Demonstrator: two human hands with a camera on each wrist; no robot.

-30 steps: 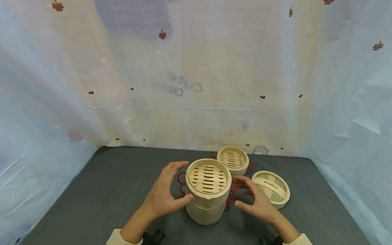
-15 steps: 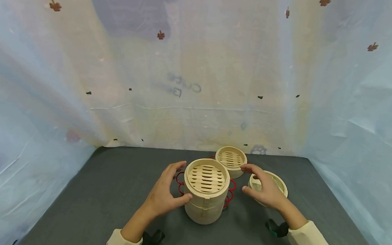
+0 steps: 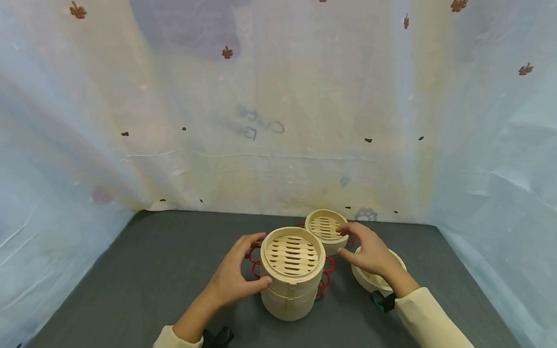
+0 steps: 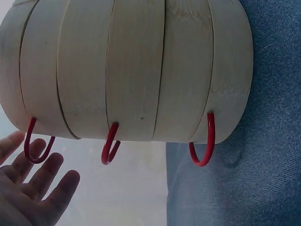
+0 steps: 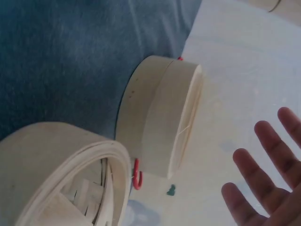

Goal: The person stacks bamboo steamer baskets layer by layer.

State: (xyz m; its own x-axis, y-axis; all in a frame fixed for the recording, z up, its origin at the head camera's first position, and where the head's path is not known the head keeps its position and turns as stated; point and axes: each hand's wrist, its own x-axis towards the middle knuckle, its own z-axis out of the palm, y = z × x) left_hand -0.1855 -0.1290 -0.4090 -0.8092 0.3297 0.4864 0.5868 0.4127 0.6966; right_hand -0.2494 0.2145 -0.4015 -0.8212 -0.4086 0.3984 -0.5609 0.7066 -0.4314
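Observation:
A stack of round bamboo steamer baskets [image 3: 289,297] stands upright, its slatted top basket uppermost and red ring handles [image 4: 111,143] down its sides. My left hand [image 3: 232,272] is at the stack's left side, thumb overlapping the front and fingers up by the rim. In the left wrist view those fingers [image 4: 59,188] are spread beside the uppermost red ring. My right hand [image 3: 372,254], fingers spread and holding nothing, hovers by a single steamer basket [image 5: 160,117] behind the stack. Below that hand lies the bamboo lid [image 3: 367,282], partly hidden by it.
Everything stands on a dark grey cloth-covered table [image 3: 178,273]. A pale plastic sheet [image 3: 280,118] hangs behind it and along both sides. The single basket is close behind the stack, with the lid to the right.
My right hand has moved away from the stack's right side, over the lid and towards the single basket behind. The left hand has stayed at the stack.

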